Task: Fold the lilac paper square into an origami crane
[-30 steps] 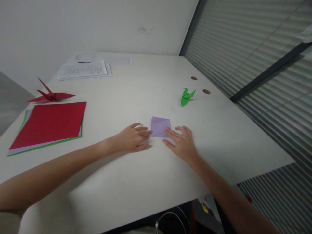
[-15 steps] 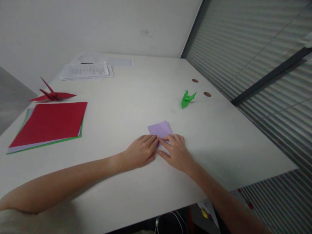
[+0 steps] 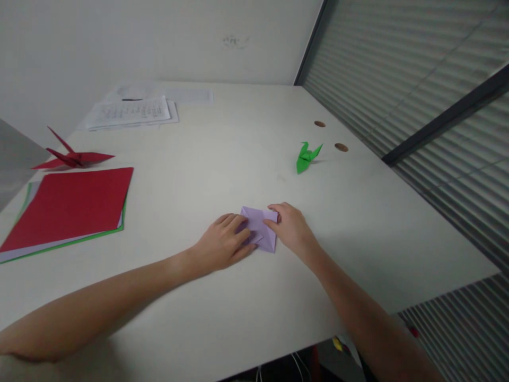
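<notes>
A small folded lilac paper (image 3: 261, 229) lies on the white table (image 3: 222, 159) near its front middle. My left hand (image 3: 224, 244) rests on the paper's left side, its fingers laid flat over it. My right hand (image 3: 291, 228) is at the paper's right edge, with thumb and fingers pinching the upper right corner. Both hands touch the paper.
A green origami figure (image 3: 306, 157) stands further back to the right, near two brown discs (image 3: 341, 147). On the left lies a stack of coloured sheets with red on top (image 3: 67, 207), behind it a red paper crane (image 3: 69, 156). Printed white sheets (image 3: 129, 111) are at the back.
The lilac paper has been turned and drawn a little nearer. My right hand has shifted from the paper's near edge to its upper right corner, and my left hand now lies over the left side.
</notes>
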The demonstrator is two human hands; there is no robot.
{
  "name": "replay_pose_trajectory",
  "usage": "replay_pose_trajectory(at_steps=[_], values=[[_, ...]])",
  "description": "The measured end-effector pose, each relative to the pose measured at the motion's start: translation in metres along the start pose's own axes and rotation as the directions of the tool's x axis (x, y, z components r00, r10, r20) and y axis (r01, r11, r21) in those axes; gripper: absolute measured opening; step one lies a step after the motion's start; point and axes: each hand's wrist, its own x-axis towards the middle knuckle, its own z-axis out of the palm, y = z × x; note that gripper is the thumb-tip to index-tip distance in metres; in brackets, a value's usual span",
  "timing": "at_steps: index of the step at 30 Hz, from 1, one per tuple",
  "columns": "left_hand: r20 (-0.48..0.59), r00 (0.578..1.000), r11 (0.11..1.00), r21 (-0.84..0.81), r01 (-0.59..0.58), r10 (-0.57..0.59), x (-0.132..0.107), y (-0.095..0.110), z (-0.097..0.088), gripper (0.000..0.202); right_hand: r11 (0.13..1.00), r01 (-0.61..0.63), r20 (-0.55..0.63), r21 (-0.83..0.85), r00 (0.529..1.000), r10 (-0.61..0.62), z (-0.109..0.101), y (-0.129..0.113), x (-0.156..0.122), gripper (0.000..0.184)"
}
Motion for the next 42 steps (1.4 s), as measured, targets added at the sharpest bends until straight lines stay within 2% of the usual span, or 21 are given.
replay_pose_trajectory(at_steps=[4, 7, 15, 26, 30, 33, 37, 39, 42], values=[[-0.043, 0.998, 0.999, -0.009, 0.042, -0.042, 0.000, 0.000, 0.004, 0.033, 0.995, 0.017, -0.073, 0.099, 0.997, -0.010, 0.013, -0.004, -0.007, 0.029], [-0.069, 0.997, 0.999, -0.006, 0.036, -0.036, -0.001, -0.001, 0.007, 0.034, 0.988, 0.043, -0.123, 0.148, 0.992, -0.024, 0.020, -0.004, -0.008, 0.021], [-0.085, 0.992, 0.996, 0.013, 0.090, -0.089, -0.004, -0.001, 0.011, 0.035, 0.974, 0.076, -0.153, 0.213, 0.987, -0.044, 0.024, -0.001, -0.006, 0.013], [-0.085, 0.985, 0.989, 0.015, 0.150, -0.148, 0.000, -0.003, 0.010, 0.030, 0.977, 0.070, -0.170, 0.204, 0.985, -0.035, 0.024, -0.005, -0.008, 0.012], [-0.066, 0.987, 0.987, 0.051, 0.150, -0.146, -0.001, -0.002, 0.012, 0.036, 0.981, 0.091, -0.211, 0.172, 0.976, -0.054, 0.023, -0.009, -0.010, 0.013], [-0.043, 0.988, 0.986, 0.061, 0.152, -0.149, 0.001, 0.000, 0.010, 0.044, 0.985, 0.135, -0.240, 0.110, 0.965, -0.105, 0.023, -0.012, -0.013, 0.016], [-0.032, 0.989, 0.987, 0.072, 0.144, -0.142, 0.002, 0.000, 0.009, 0.044, 0.975, 0.200, -0.261, 0.097, 0.951, -0.169, 0.024, -0.013, -0.018, 0.026], [-0.035, 0.990, 0.987, 0.079, 0.142, -0.140, 0.003, 0.000, 0.010, 0.044, 0.967, 0.185, -0.268, 0.175, 0.954, -0.134, 0.025, -0.012, -0.018, 0.038], [-0.033, 0.990, 0.985, 0.109, 0.136, -0.134, 0.003, -0.001, 0.010, 0.044, 0.910, 0.076, -0.230, 0.407, 0.973, 0.022, 0.026, -0.008, -0.017, 0.060]])
